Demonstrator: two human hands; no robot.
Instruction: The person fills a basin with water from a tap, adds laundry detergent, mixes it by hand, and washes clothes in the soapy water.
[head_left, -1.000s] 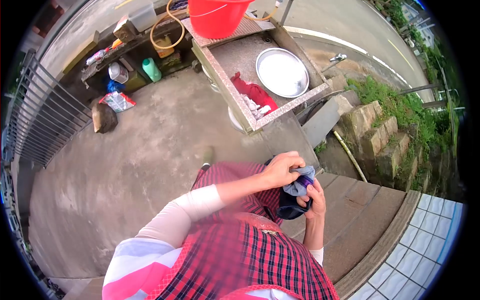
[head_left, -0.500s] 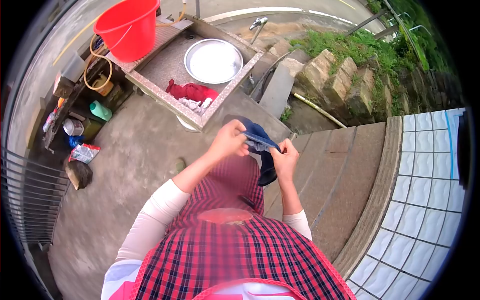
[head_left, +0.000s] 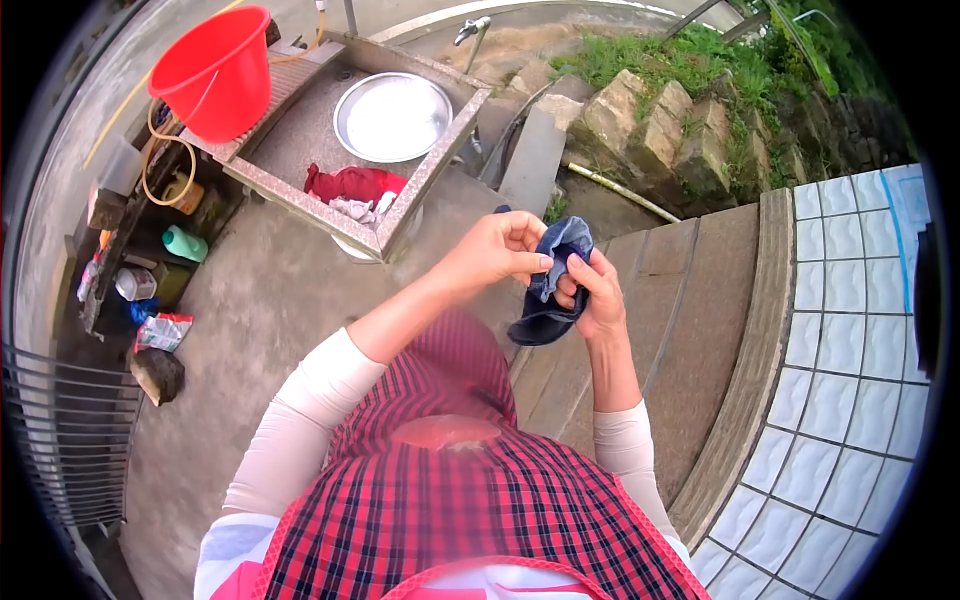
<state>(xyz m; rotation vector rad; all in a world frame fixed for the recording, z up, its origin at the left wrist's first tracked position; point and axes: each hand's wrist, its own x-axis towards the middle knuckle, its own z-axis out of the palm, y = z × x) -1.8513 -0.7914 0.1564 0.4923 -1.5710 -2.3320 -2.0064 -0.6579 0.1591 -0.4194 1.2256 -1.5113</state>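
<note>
A dark blue sock (head_left: 548,326) with a paler inside hangs in front of my apron, held between both hands. My left hand (head_left: 498,252) pinches the left side of its opening between thumb and fingers. On the other side, my right hand (head_left: 598,292) has its fingers closed on the sock, the thumb near the rim. The opening faces up and its pale lining shows. Part of the sock is hidden behind my fingers.
Ahead stands a stone sink (head_left: 285,205) holding a round metal basin (head_left: 393,117) and red cloth (head_left: 355,184). A red bucket (head_left: 215,80) sits on its left ledge, a tap (head_left: 472,30) behind. Bottles and a stone (head_left: 158,375) lie left; a tiled surface (head_left: 830,370) is right.
The sock's opening has gone from stretched flat between my hands to a rounded, upward-facing shape. Both hands have shifted right relative to the sink, and my right hand has turned, palm more visible.
</note>
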